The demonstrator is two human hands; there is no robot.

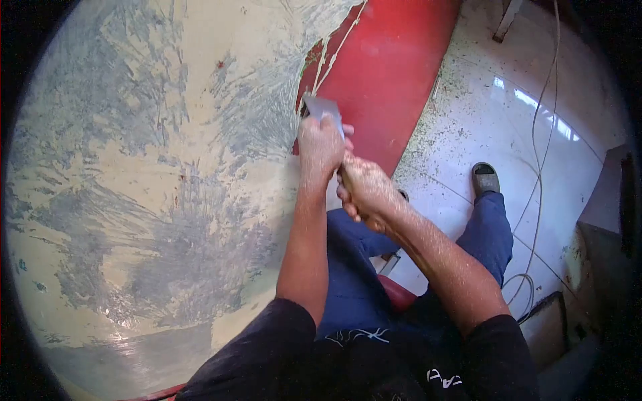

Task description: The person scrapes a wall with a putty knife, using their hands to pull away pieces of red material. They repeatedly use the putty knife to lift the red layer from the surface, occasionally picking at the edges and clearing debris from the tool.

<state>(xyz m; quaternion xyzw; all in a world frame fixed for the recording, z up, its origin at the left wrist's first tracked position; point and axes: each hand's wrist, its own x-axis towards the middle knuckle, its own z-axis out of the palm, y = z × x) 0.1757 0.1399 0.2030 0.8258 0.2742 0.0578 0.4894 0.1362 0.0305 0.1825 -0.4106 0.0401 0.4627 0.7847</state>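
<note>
My left hand [321,144] is closed round a flat metal scraper [324,107] just behind its broad blade. Its handle runs down into my right hand [368,188], which is wrapped round it below and to the right. The blade lies at the ragged border between a mottled cream-and-grey surface [154,154] and a smooth red area [388,73]. Thin cream strips [328,67] cling to the red just beyond the blade. Both hands and forearms are covered with pale dust.
Greenish crumbs [428,127] are scattered over the white tiled floor [461,160] beside the red edge. A thin cable [536,147] runs down the right side and loops near the bottom. One slippered foot [485,179] rests on the tiles. A furniture leg [506,21] stands at the top right.
</note>
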